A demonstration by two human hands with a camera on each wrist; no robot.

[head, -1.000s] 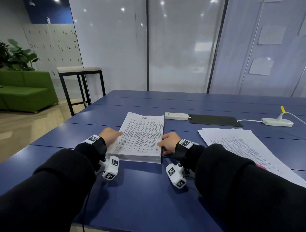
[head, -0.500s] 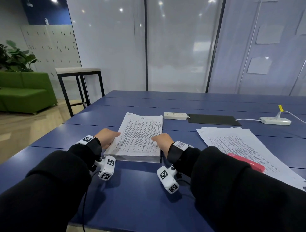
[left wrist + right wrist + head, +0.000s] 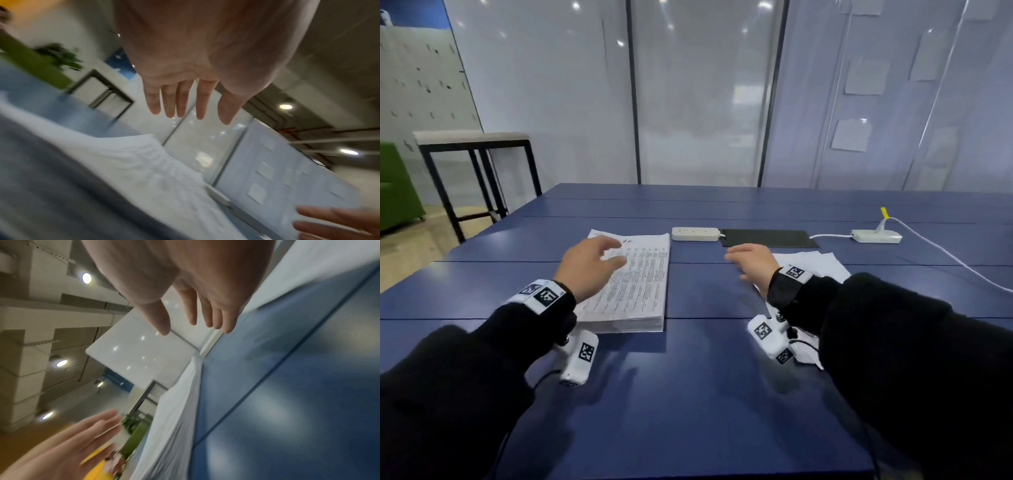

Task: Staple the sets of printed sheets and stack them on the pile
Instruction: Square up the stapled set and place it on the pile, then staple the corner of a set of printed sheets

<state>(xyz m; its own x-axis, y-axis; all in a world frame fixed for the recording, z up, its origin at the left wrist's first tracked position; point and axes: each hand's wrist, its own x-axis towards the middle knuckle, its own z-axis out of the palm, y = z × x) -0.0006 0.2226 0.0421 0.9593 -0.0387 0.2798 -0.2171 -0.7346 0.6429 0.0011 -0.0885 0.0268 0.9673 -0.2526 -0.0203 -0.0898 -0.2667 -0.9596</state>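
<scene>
Hovering empty with fingers spread, left hand (image 3: 589, 265) over the thick pile (image 3: 635, 284) and right hand (image 3: 751, 263) near the loose sheets (image 3: 815, 263) to its right, so stapling likely remains; no stapler visible.

Broad blue table (image 3: 688, 394): smooth, satin finish, soft sheen of ceiling lights, thin seams between panels. Thick pile of white printed paper sheets (image 3: 640, 284): matt, edges layered. Loose spread of white paper sheets (image 3: 822, 263): matt. White plastic power strip (image 3: 695, 234): smooth, slightly glossy. Flat black rectangular mat (image 3: 770, 238): dull, matt. Frosted glass wall panels (image 3: 705, 102): glossy, reflecting lamps. Black sleeves (image 3: 914, 359): soft matt cloth. Black-framed side table (image 3: 476, 144): matt metal legs, pale top.
</scene>
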